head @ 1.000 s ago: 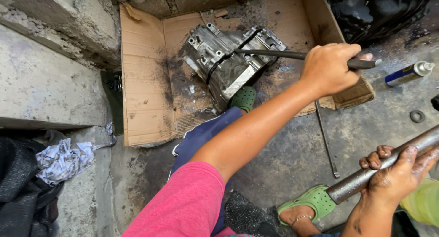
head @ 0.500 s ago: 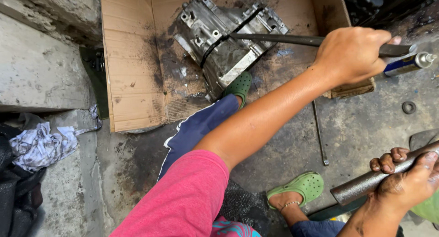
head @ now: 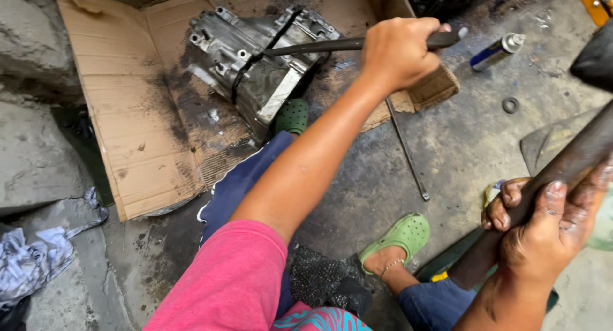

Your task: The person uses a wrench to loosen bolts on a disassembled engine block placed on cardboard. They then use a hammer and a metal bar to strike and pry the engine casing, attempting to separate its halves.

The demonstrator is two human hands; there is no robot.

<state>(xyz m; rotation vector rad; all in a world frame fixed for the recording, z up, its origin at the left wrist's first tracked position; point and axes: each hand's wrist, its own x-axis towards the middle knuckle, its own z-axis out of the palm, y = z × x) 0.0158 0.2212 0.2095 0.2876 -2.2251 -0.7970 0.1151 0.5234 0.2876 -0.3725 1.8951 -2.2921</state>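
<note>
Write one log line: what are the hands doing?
left hand: grips dark bar against metal housing | right hand: grips thick pipe | housing on cardboard

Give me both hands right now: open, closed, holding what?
Left hand: closed around a dark metal bar that reaches to the gearbox casing.
Right hand: closed around a thick rusty pipe.

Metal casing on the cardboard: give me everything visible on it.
The metal casing is a grey, ribbed cast housing, aluminium by the look, grimy with dark oil stains. It has bolt bosses round its flanged edge and a black band across its middle. It lies tilted on the oil-soaked cardboard. A dark steel bar, gripped by the left hand, rests its tip on it. A green clog presses its lower side.
</note>
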